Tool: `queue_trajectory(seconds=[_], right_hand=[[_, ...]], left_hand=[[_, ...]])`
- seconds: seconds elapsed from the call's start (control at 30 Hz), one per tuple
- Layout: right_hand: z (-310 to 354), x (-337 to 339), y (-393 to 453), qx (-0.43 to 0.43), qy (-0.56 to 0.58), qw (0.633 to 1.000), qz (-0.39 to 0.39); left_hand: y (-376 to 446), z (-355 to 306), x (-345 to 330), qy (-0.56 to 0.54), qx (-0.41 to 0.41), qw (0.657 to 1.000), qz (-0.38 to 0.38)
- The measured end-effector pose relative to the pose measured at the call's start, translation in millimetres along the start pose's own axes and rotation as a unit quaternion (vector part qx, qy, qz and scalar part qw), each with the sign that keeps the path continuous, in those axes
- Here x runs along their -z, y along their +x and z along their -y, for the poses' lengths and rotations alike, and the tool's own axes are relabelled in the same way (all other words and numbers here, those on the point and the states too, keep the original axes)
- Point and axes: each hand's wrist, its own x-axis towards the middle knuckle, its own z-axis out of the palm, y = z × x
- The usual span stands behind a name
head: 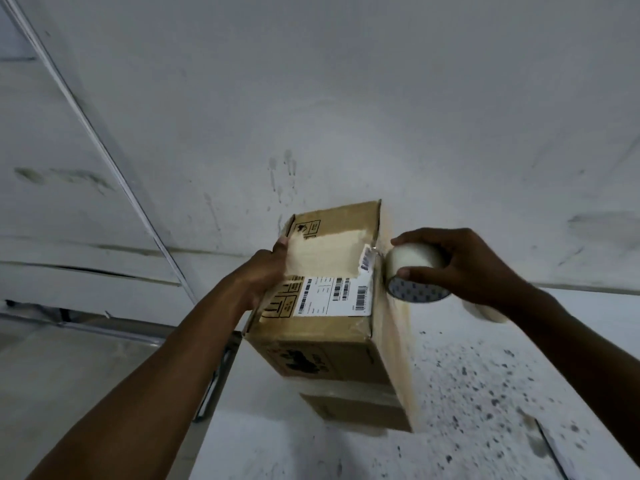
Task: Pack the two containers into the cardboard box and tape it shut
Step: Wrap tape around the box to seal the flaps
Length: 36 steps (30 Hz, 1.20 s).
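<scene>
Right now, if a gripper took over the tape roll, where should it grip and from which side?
Probably across the tape roll on its curved outer band, coming from the right, as the right hand does: thumb near, fingers far. The printed core faces down toward the camera, and the cardboard box, steadied by the left hand, blocks the left side.

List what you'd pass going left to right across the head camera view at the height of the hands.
Left hand gripping the box's left edge → cardboard box with its shipping label → tape roll beside the box's right edge → right hand holding the roll.
</scene>
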Motion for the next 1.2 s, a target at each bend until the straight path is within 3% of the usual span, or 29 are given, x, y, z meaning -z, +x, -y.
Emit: queue_trajectory(seconds=[0.2,0.4,0.6,0.7,1.0,1.2], right_hand=[[29.2,19.5,23.8,-0.003,-0.094,0.993,0.072],[38.5,-6.5,39.5,-0.006,-0.105,0.99,0.092],[46.7,-45.9,65.8,0.01,-0.138,0.983,0.12],[52.3,-63.7,74.7,0.012,-0.142,0.982,0.128],[55.1,-140.0,110.2,0.017,-0.167,0.963,0.213],[53.2,-198.5,110.8,0.004,-0.177,0.952,0.25]], left_hand=[[6.7,35.4,-44.1,-0.116,0.049,0.986,0.106],[6.9,34.1,-35.0,0.025,-0.038,0.998,0.037],[-12.8,6.9,-35.0,-0.008,-0.149,0.988,0.044],[-12.3,13.9,-37.6,-0.018,-0.159,0.986,0.043],[0.1,63.0,-4.1,-0.039,-0.131,0.991,0.007],[6.8,109.1,-1.4,-0.062,-0.029,0.998,0.0]])
